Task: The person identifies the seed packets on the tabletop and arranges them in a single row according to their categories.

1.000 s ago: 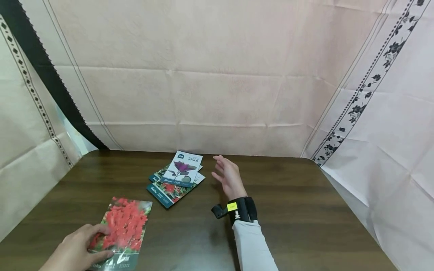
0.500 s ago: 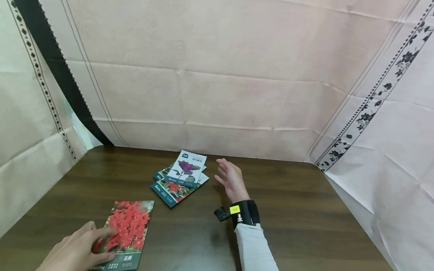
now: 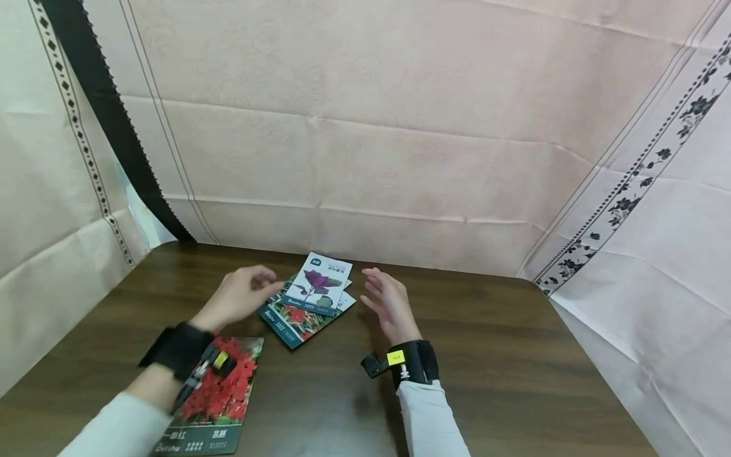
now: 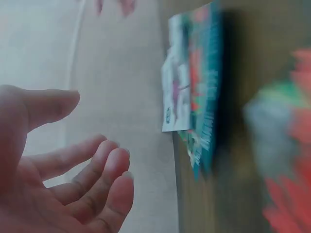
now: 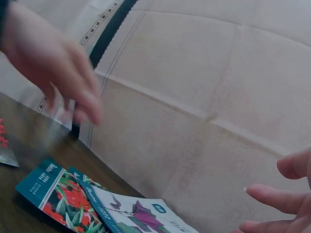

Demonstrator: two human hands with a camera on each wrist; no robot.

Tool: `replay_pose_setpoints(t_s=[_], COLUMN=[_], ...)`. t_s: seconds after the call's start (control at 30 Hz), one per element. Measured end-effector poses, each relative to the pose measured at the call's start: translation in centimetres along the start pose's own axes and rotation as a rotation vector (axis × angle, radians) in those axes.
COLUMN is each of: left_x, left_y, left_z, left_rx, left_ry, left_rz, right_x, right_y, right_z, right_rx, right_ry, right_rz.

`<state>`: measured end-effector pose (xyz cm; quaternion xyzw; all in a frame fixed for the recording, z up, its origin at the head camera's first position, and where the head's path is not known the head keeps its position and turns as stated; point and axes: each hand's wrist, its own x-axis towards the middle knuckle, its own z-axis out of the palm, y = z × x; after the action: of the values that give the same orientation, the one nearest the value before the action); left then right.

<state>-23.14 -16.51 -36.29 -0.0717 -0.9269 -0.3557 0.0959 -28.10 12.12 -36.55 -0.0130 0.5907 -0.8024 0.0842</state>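
Observation:
My left hand (image 3: 242, 295) is in the air at the left side of a small pile of flower seed packets. It holds nothing; in the left wrist view its fingers (image 4: 104, 165) are loosely bent with the thumb apart. Topmost in the pile is a white packet with a purple flower (image 3: 316, 285). Beneath it lies a packet with red flowers and green leaves (image 3: 297, 324), and part of another. Under my left forearm a larger red-flowered packet (image 3: 219, 393) lies flat, partly covered. To the right of the pile my right hand (image 3: 391, 304) stands with fingers spread, empty.
Everything lies on a brown wooden table (image 3: 502, 381). A pale cloth (image 3: 365, 127) hangs behind its far edge, and a patterned cloth (image 3: 657, 285) is at the right. Each wrist wears a black strap (image 3: 414, 362) with a small camera.
My left hand has let go of the large red-flowered packet, which stays on the table at the front left, and has moved forward and right to the pile. The right hand has hardly moved.

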Motion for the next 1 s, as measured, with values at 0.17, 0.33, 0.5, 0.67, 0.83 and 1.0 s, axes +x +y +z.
replay_pose_setpoints(t_s=[0.17, 0.33, 0.5, 0.67, 0.83, 1.0], left_x=[3.4, 3.8, 4.6, 5.2, 5.0, 4.5], left_y=[-1.8, -3.0, -2.9, -2.7, -3.0, -3.0], left_z=[1.7, 3.6, 5.1, 5.4, 5.4, 5.0], left_rx=[-0.013, 0.111, 0.111, 0.064, 0.018, -0.010], left_ry=[-0.005, -0.066, -0.097, -0.115, -0.113, -0.089], left_rz=[-0.108, -0.120, -0.130, -0.187, -0.209, -0.170], right_x=[-0.1, 0.0, 0.3, 0.3, 0.4, 0.6], right_y=[0.6, 0.8, 0.5, 0.2, 0.4, 0.7], right_z=[0.5, 0.7, 0.3, 0.0, 0.0, 0.1], right_rx=[-0.002, -0.016, -0.037, -0.043, -0.047, -0.046], right_ry=[-0.016, -0.018, -0.003, 0.009, 0.002, -0.001], right_rz=[0.003, 0.005, 0.009, 0.006, 0.020, 0.028])
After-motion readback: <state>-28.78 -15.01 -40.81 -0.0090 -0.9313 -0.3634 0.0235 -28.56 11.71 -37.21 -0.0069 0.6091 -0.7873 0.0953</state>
